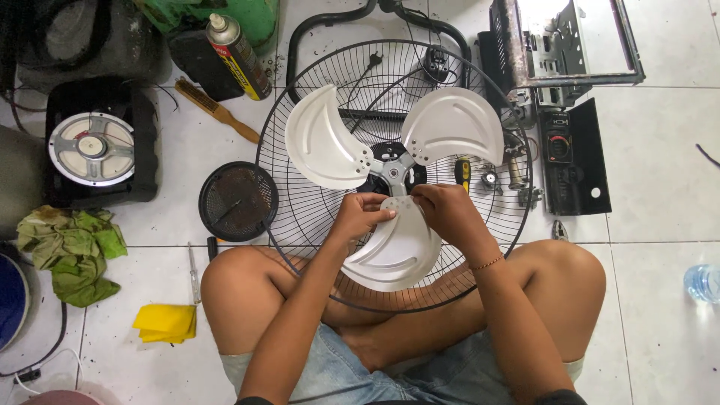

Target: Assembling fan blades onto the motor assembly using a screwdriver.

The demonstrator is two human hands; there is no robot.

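— Left hand (360, 217)?
— Curled, palm down, fingers (381, 216) bent in a pinch and pointing toward three o'clock. Forearm running up from seven o'clock, bare, elbow low near the frame's bottom edge.

— And the right hand (444, 210)?
— Also curled (knuckles up), fingertips (420, 196) pinched and aimed toward nine o'clock, close to the left fingertips but not quite meeting. Thin bracelet (486, 263) at the wrist. Forearm rising from five o'clock.

— Legs?
— Crossed, seated on the ground, bare knees spread out at eight and four o'clock, both forearms passing between them.
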